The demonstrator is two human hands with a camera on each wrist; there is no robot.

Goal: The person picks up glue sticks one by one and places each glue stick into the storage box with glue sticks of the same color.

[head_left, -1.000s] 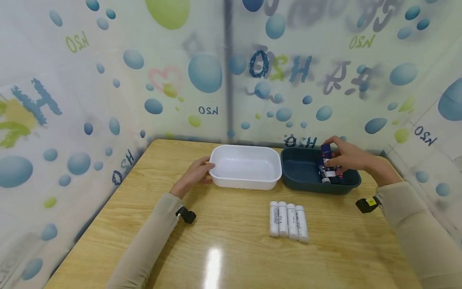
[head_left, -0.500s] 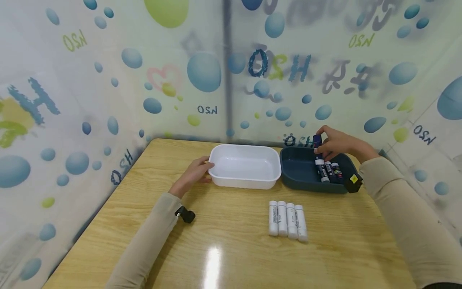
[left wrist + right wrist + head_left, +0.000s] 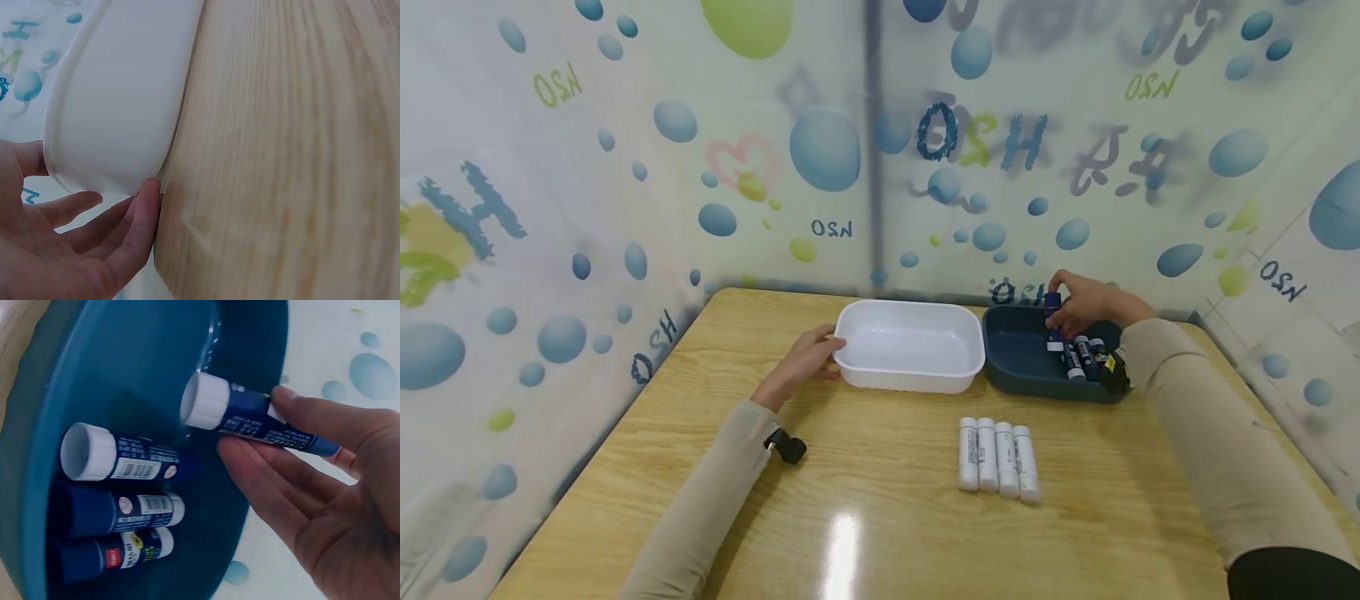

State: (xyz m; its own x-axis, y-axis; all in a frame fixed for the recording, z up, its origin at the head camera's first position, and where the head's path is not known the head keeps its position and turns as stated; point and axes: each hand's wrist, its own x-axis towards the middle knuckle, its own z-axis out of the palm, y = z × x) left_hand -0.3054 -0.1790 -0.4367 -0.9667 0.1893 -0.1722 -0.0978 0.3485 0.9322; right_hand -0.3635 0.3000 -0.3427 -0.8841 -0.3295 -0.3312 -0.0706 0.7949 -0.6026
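The right hand (image 3: 1078, 302) pinches a dark blue glue stick (image 3: 1053, 321) with a white end, over the dark teal tray (image 3: 1022, 385). In the right wrist view the held stick (image 3: 250, 415) lies between thumb and fingers, apart from three other blue sticks (image 3: 134, 456) lying side by side in the tray. The left hand (image 3: 801, 362) holds the left end of the white tray (image 3: 910, 380); in the left wrist view its thumb and fingers are around the corner of the white tray (image 3: 125, 94).
Several white tubes (image 3: 988, 454) lie side by side on the wooden table (image 3: 865, 467), in front of the two trays. The trays stand next to each other near the back edge. A patterned curtain (image 3: 745, 167) hangs behind and at the sides.
The right hand has lifted the blue stick off the others and moved left with it, then slightly down over the teal tray. The left hand and the white tray have stayed in place.
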